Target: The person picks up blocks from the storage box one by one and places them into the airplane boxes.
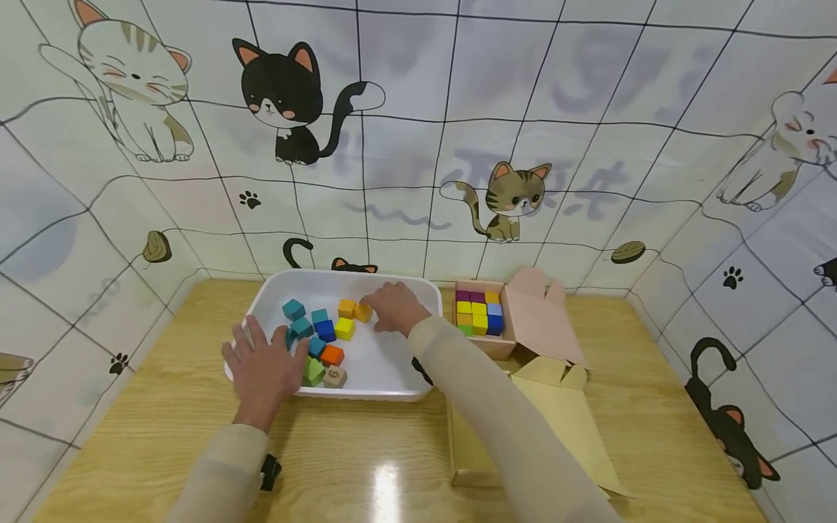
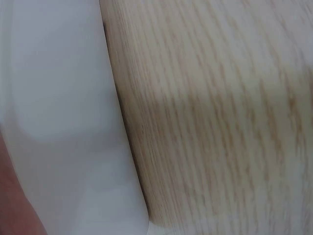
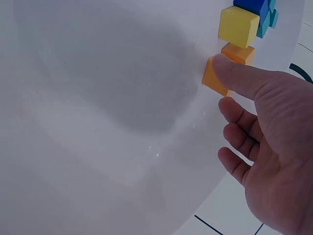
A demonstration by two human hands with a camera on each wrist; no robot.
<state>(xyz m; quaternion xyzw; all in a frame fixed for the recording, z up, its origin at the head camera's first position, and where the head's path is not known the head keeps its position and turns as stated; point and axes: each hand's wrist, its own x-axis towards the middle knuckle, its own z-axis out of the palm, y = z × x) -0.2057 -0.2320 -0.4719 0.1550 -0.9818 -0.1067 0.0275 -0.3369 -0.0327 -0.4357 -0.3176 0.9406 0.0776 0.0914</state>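
Note:
A white tray [image 1: 386, 374] holds several small coloured wooden blocks. Inside its right half, my right hand [image 1: 395, 309] pinches an orange block [image 3: 214, 78], the thumb lying on its face; the index fingertip is hidden. Against that block stands a second orange block [image 1: 347, 308], with a yellow block [image 1: 344, 329] just nearer. My left hand [image 1: 264, 372] rests with spread fingers over the tray's left front rim, beside teal blocks [image 1: 301, 327] and a green block [image 1: 314, 371]. The left wrist view shows mostly the tray's outer wall [image 2: 63, 98].
Right of the tray is an open pink box [image 1: 492, 349] packed with coloured cubes, its lid folded right. An open yellow box [image 1: 474, 476] lies in front, partly under my right forearm. A cat-printed cloth [image 1: 405, 145] hangs behind the wooden table [image 1: 340, 457].

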